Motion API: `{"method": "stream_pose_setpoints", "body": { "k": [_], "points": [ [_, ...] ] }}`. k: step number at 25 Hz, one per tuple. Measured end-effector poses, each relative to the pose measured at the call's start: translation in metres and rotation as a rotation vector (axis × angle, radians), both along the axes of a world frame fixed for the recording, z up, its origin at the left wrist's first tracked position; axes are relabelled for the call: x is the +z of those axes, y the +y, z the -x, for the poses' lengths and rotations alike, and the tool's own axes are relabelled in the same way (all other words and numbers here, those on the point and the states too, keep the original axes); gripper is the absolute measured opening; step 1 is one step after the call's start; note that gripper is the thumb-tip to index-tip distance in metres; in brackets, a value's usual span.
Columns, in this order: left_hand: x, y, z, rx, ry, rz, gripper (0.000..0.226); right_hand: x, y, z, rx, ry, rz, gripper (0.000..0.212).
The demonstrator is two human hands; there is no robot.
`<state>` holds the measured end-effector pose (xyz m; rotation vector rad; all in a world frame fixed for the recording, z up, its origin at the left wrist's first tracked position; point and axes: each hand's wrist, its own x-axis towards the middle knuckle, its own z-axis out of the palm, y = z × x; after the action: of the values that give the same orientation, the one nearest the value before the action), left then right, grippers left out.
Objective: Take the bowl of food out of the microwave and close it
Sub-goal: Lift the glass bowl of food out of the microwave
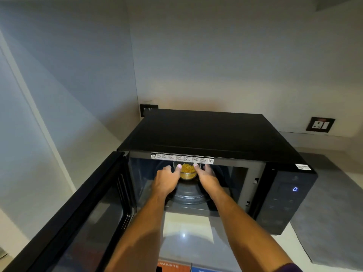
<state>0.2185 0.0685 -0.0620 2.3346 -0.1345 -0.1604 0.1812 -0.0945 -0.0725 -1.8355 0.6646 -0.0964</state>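
Observation:
A black microwave (206, 132) stands on the counter with its door (82, 216) swung wide open to the left. Inside the cavity, a small clear glass bowl (188, 174) of yellow noodle-like food is held above the glass turntable (188, 195). My left hand (167, 179) grips the bowl's left side and my right hand (208, 176) grips its right side, thumbs on the rim. Both forearms reach in through the opening.
The control panel (284, 193) on the microwave's right shows a lit blue digit. A grey mat (330, 203) lies on the white counter to the right. A wall socket (320, 124) sits behind. Labelled bins (174, 266) show at the bottom edge.

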Motion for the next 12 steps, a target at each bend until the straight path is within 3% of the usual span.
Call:
{"method": "stream_pose_setpoints", "body": {
  "k": [5, 12],
  "points": [
    [-0.011, -0.015, -0.028, 0.025, 0.105, 0.164, 0.062, -0.001, -0.001, -0.028, -0.026, -0.062, 0.017, 0.046],
    [-0.019, -0.040, -0.037, 0.103, 0.204, 0.345, 0.052, -0.013, 0.005, -0.042, -0.091, -0.067, -0.150, 0.039]
  ]
}}
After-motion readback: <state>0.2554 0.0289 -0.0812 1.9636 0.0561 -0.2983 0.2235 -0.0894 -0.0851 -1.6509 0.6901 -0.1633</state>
